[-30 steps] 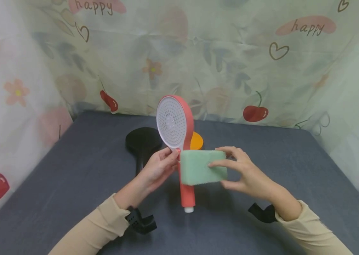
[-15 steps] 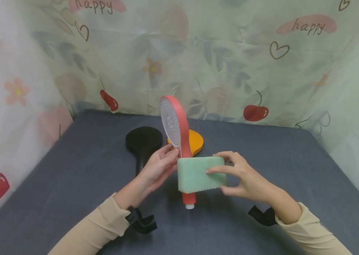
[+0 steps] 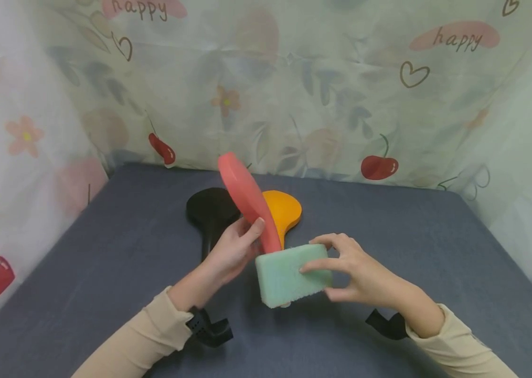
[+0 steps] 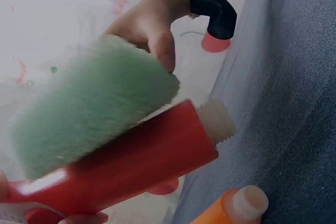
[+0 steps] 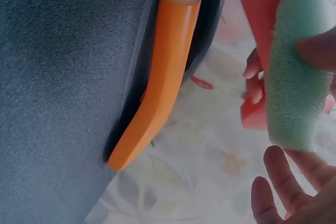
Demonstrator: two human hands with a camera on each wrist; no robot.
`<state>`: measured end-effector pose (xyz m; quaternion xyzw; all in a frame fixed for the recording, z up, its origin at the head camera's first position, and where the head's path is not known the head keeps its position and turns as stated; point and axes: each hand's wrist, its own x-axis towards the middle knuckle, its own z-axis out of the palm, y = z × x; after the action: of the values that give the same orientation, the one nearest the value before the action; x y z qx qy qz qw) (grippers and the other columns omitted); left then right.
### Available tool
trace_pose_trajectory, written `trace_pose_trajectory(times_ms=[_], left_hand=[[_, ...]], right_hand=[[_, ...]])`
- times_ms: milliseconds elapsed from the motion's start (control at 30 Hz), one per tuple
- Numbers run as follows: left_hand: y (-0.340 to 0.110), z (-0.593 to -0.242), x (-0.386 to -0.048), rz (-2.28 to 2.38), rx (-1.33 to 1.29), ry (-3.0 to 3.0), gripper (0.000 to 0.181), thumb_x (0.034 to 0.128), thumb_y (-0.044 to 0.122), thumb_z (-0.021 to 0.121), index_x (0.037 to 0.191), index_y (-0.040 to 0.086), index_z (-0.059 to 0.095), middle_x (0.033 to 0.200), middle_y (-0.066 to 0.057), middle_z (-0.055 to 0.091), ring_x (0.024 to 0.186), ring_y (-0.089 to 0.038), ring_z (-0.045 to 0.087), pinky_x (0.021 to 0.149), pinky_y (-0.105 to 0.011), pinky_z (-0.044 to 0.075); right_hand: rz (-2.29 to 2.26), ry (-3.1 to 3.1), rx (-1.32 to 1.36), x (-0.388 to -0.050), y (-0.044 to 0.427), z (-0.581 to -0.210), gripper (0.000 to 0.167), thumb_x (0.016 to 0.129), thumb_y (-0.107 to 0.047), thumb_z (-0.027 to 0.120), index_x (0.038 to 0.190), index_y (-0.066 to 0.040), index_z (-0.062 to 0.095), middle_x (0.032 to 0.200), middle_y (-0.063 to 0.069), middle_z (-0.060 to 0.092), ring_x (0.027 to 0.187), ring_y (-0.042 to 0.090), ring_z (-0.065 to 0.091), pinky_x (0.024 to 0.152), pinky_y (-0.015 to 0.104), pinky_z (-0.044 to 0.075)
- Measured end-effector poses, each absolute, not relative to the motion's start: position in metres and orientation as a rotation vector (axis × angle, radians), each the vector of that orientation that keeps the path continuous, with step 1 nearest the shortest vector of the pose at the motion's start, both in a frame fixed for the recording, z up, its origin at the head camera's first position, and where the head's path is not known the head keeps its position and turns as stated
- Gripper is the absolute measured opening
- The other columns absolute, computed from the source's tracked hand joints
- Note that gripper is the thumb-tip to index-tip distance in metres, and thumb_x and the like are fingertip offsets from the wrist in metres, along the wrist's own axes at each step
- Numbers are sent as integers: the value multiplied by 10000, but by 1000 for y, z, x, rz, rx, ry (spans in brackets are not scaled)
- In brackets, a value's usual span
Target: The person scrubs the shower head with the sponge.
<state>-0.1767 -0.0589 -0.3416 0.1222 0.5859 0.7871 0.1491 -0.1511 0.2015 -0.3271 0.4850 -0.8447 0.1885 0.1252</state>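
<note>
My left hand (image 3: 233,249) grips a coral-red shower head (image 3: 246,191) by its neck, above the table. It leans to the left, its edge towards me and its spray face out of sight in the head view. A pale green sponge (image 3: 289,275) is pinched between the thumb and fingers of my right hand (image 3: 362,270). The sponge covers most of the handle in the head view. In the left wrist view, the sponge (image 4: 94,106) lies along the red handle (image 4: 142,156), whose white threaded end sticks out beyond it.
Behind my hands, a black shower head (image 3: 211,207) and an orange shower head (image 3: 284,207) lie on the dark grey table (image 3: 417,231). A patterned curtain (image 3: 266,105) rises at the back and both sides. Each wrist wears a black strap mount.
The shower head has turned in my left hand, hiding its spray face, and now leans left. My right hand has moved the sponge downward and slightly left along the handle, tilting it.
</note>
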Motion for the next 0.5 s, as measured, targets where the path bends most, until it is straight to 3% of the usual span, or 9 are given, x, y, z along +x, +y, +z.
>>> trace_pose_trajectory(times_ms=[167,367,500], left_hand=[[-59,-343,-178,2290,325,1664,426,998,204,421,1378,32,339,1150,24,496,991,-106,534,888,-266,500],[-58,-344,-178,2308,323,1696,410,1004,179,407,1393,56,376,1372,-94,457,1099,-62,549,985,-321,477],[-59,-344,-177,2304,332,1721,410,1002,144,408,1402,63,361,1306,-82,510,1071,-23,571,1014,-309,453]], right_hand=[[542,-2478,1435,-150,202,-328,568,658,-99,789,1136,-351,614,1268,63,500,1076,178,437,806,395,391],[499,-2459,1426,-152,202,-327,570,654,-116,793,1135,-364,614,1275,51,487,1089,157,440,825,387,386],[479,-2433,1342,-153,203,-324,588,635,-108,803,1146,-336,620,1267,96,481,1098,200,441,813,422,372]])
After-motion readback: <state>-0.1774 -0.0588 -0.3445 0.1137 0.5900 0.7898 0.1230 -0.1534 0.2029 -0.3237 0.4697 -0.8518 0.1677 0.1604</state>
